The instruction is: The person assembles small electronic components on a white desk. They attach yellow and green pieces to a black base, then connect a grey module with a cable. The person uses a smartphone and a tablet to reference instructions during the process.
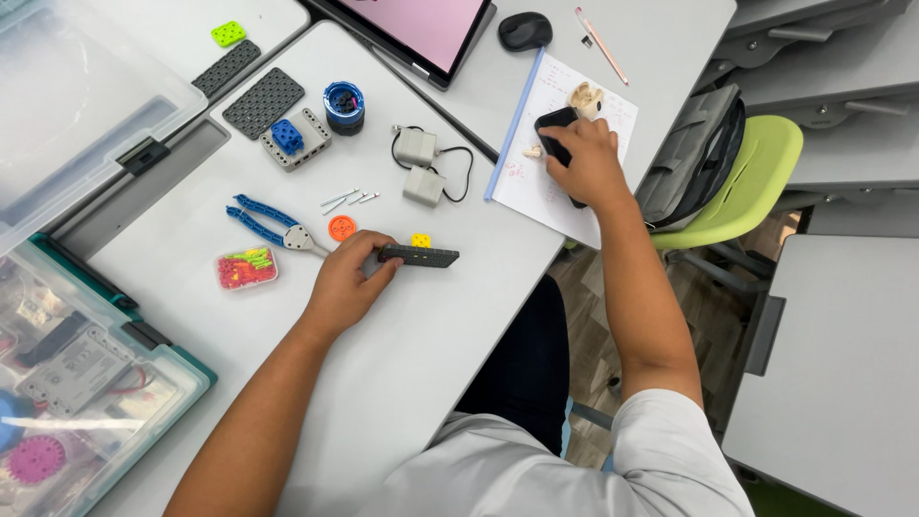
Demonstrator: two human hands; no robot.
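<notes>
Beam: a dark grey, flat, long building beam (418, 256) with a row of small holes along its side, lying on the table in front of the person, a small yellow block (421, 239) just behind it.
Left hand: the left hand (347, 283) pinches the beam's left end between thumb and fingers.
Right hand: the right hand (586, 165) is closed around a black phone (553, 129), held over a sheet of paper (536, 182) with red writing.
Surface: a pale grey table (412, 364), pushed against other grey tables; wood-look floor shows below.
Room: a lime-green chair (756, 182) with a grey bag (694, 153) on it stands to the right.
Counts: two grey motor blocks (419, 165) joined by a black cable; two dark perforated plates (251, 86); one blue pliers-like tool (273, 222); one orange wheel (342, 228); one small box of coloured pins (247, 268); one black mouse (525, 31); two clear storage boxes (67, 96) at the left.
</notes>
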